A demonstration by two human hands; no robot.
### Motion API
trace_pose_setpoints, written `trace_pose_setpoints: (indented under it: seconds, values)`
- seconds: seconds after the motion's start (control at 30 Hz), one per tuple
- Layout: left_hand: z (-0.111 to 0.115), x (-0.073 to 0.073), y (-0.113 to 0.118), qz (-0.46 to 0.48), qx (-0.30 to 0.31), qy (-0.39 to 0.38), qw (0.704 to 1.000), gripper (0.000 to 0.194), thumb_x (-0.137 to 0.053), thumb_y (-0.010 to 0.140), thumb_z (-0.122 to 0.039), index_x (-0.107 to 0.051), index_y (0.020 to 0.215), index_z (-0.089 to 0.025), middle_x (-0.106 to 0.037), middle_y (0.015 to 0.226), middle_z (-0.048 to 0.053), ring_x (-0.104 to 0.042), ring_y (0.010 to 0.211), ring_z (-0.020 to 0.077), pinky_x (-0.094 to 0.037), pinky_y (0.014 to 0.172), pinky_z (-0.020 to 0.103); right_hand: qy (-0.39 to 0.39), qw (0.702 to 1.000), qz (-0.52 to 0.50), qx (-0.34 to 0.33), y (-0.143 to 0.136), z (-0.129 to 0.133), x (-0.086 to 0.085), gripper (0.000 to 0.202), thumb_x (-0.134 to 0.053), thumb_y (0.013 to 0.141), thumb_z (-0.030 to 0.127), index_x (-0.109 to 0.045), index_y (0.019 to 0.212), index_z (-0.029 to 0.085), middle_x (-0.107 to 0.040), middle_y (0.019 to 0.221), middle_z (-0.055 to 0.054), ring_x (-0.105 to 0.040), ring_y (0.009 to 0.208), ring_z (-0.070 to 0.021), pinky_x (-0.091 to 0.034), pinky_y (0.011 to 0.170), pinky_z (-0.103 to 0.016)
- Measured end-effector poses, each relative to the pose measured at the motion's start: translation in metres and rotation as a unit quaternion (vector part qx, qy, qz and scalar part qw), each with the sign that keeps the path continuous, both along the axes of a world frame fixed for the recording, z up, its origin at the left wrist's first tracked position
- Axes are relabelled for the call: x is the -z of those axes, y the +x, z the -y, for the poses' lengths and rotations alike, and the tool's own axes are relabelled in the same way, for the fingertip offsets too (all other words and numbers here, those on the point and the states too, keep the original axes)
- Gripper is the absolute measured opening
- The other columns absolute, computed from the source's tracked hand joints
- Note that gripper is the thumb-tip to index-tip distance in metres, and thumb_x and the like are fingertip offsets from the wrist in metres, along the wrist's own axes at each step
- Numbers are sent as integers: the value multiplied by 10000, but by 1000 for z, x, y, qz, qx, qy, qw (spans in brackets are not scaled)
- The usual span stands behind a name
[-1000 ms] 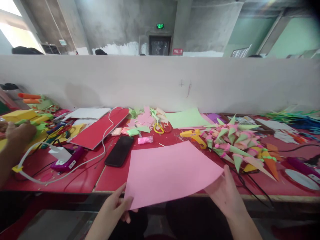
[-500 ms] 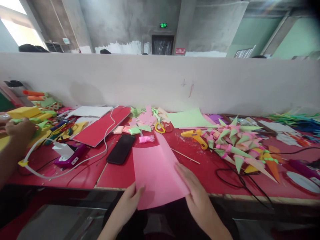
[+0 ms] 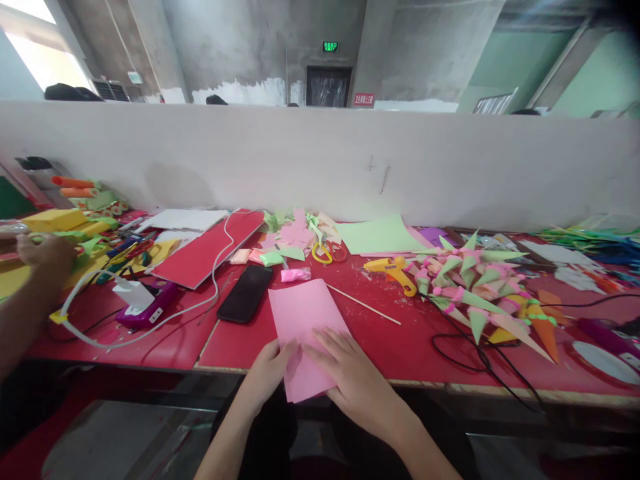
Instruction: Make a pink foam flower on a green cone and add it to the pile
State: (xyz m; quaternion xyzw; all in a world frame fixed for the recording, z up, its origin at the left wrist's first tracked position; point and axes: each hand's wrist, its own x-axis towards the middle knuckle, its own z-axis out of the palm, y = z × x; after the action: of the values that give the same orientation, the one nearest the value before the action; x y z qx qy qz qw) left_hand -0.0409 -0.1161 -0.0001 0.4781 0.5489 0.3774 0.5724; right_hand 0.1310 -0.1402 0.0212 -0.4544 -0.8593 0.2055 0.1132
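Note:
A pink sheet of paper [image 3: 313, 303] lies folded over on itself at the table's front edge, its lower end reaching past the edge. My left hand [image 3: 273, 370] grips its lower left side, thumb on top. Across the lower right part of the paper rests my right hand [image 3: 345, 370], fingers stretched over the top face and the heel of the hand at the right edge. The two hands nearly meet on the paper. Just beyond the fold sits a small bright pink packet [image 3: 295, 275]. To the right a thin wooden stick [image 3: 365, 304] lies on the red table.
A black phone [image 3: 246, 293], white cable and purple power strip [image 3: 150, 310] lie left. Scissors [image 3: 323, 253] and paper scraps are behind. A yellow glue gun [image 3: 393, 270] and a heap of paper cones [image 3: 470, 280] stand right. Another person's hand [image 3: 47, 253] works far left.
The right half of the pink paper has been folded over to the left, so the sheet is narrower. My right hand has moved left onto its top face, close to my left hand.

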Motion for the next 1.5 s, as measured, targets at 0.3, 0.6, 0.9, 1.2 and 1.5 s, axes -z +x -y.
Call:
trace_pose_setpoints:
  seconds: [0.3, 0.6, 0.9, 1.2, 1.5]
  values:
    - [-7, -1, 0, -19, 28, 72, 997, 324, -487, 757, -415, -588, 807, -112, -563, 669, 10, -491, 616, 125, -386, 569, 227, -87, 909, -377, 153, 41, -37, 0, 671, -503, 757, 489, -278, 1328, 220, -305, 1383, -97, -269, 1272, -208, -250, 1027, -383]
    - [-57, -31, 21, 20, 114, 146, 982, 245, -568, 699, -353, -584, 661, -111, -478, 536, -30, -394, 479, 67, -308, 455, 182, -159, 774, -561, 247, 47, -52, -8, 440, -619, 699, 397, -553, 1058, 151, -648, 1027, -95, -596, 943, -242, -474, 803, -363]
    - [-54, -15, 39, 49, 8, 154, 987, 377, -567, 683, -474, -572, 637, -100, -509, 537, 2, -422, 467, 78, -329, 441, 195, -179, 791, -512, 282, 48, -44, 10, 434, -638, 678, 401, -579, 1012, 131, -665, 985, -106, -611, 914, -266, -492, 773, -382]
    - [-50, -11, 38, 17, 1, 192, 981, 367, -548, 703, -465, -584, 651, -103, -526, 565, 13, -427, 487, 82, -348, 450, 189, -180, 781, -524, 289, 49, -41, 14, 416, -650, 672, 392, -589, 989, 129, -667, 980, -108, -612, 910, -266, -490, 768, -382]
    - [-47, -6, 41, 21, 26, 192, 981, 333, -537, 727, -427, -585, 675, -102, -562, 616, 21, -479, 536, 92, -375, 481, 179, -141, 789, -492, 341, 48, -42, 9, 405, -686, 607, 399, -621, 895, 122, -696, 866, -101, -641, 803, -271, -513, 653, -340]
